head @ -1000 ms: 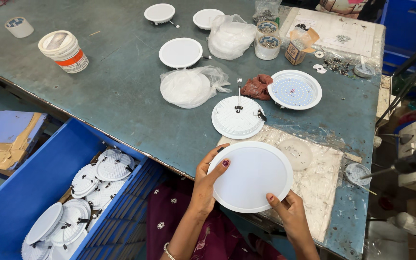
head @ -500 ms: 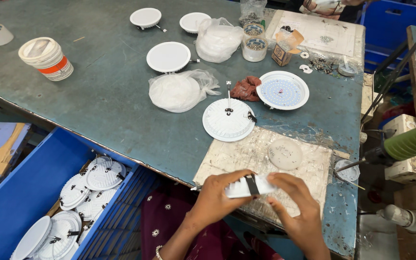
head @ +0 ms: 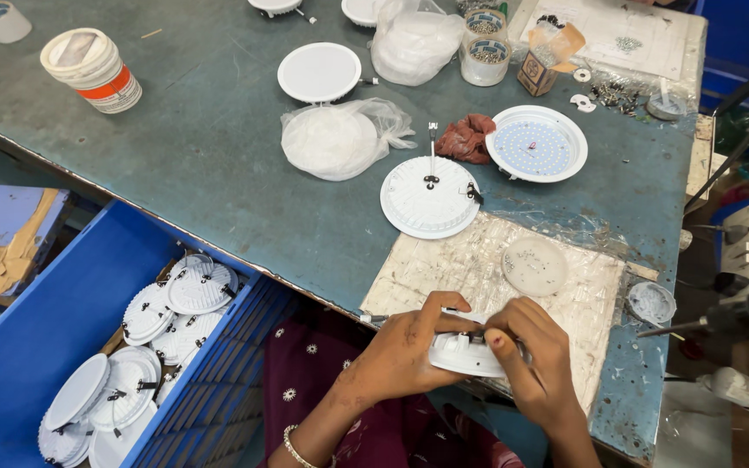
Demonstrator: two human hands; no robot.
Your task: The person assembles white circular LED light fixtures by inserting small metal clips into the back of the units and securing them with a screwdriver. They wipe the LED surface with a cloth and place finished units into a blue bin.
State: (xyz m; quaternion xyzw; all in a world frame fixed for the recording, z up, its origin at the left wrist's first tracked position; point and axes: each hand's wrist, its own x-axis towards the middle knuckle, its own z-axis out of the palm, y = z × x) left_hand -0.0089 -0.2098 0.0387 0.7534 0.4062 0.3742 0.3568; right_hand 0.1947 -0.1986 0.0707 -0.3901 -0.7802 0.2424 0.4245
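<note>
A second ago the white round lamp housing (head: 465, 354) lay face-up and flat between the hands; now it is turned on edge at the near rim of the table (head: 218, 165), and both hands have closed in over it. The left hand (head: 405, 347) clamps it from nine o'clock, thumb over the top, while the right hand (head: 535, 355) grips it from three o'clock, with fingertips (head: 498, 340) pinching a small dark clip at the top edge. The two hands are close together, knuckles up, wrists coming in from six o'clock.

Under them lies a worn plastic-covered mat (head: 478, 269). At one o'clock from the hands a clear round diffuser disc (head: 535, 265) rests on that mat. At twelve o'clock sits a finned lamp back (head: 430, 198) with a spring clip standing up, and beyond it at one o'clock an open lamp with its LED board (head: 537, 144) showing, a red rag (head: 465, 137) just beside it. At eleven o'clock lies a bagged lamp (head: 335, 139). At nine o'clock, below the table, a blue crate (head: 36, 347) holds finished lamps. Nothing blocks the hands.
</note>
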